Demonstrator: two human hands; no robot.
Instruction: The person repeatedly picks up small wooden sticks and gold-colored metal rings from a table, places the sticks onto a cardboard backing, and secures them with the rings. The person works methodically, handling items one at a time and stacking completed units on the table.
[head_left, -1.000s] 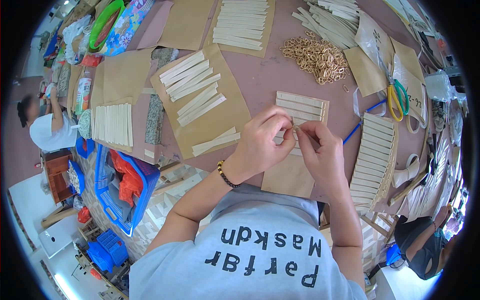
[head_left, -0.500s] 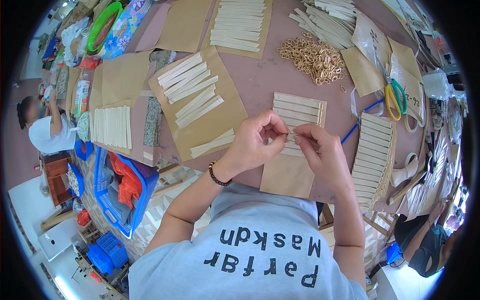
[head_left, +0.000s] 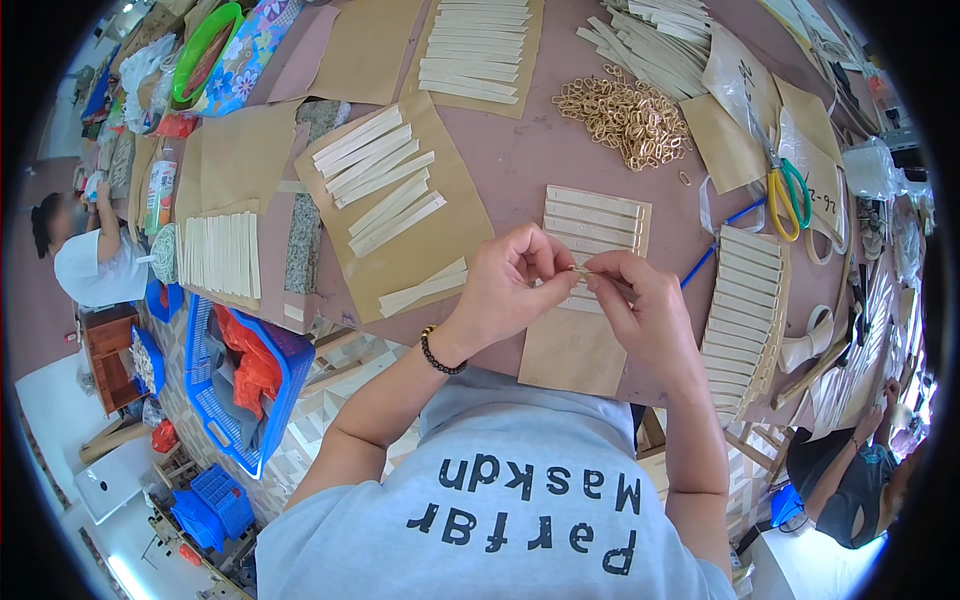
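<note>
"Two bare hands meet before us; what do we have in them?"

"We have our left hand [head_left: 512,284] and right hand [head_left: 645,297] almost fingertip to fingertip, each narrowed to a thumb-and-finger pinch on one small gold-coloured piece [head_left: 578,269]. Our fingers hide most of it, so we cannot tell whether it is a bare ring or has a strip through it."

"Where are we holding it?"

"Over the flat, brown paper card [head_left: 570,352] and its rows of narrow, cream-coloured strips [head_left: 592,219]; whether it touches them, we cannot tell. Beyond it we see a heap of gold-coloured, oval metal rings [head_left: 628,118]."

"How do we expect the piece to handle?"

"Light, we judge. If it is metal like the heap, it should be hard, smooth and apt to spin or slip, so we do best to pinch it at opposite edges with the very tips."

"And the strips?"

"They look thin and bendable, probably easy to crease. We would grip one flat, close to its end, rather than squeeze it mid-length."
</note>
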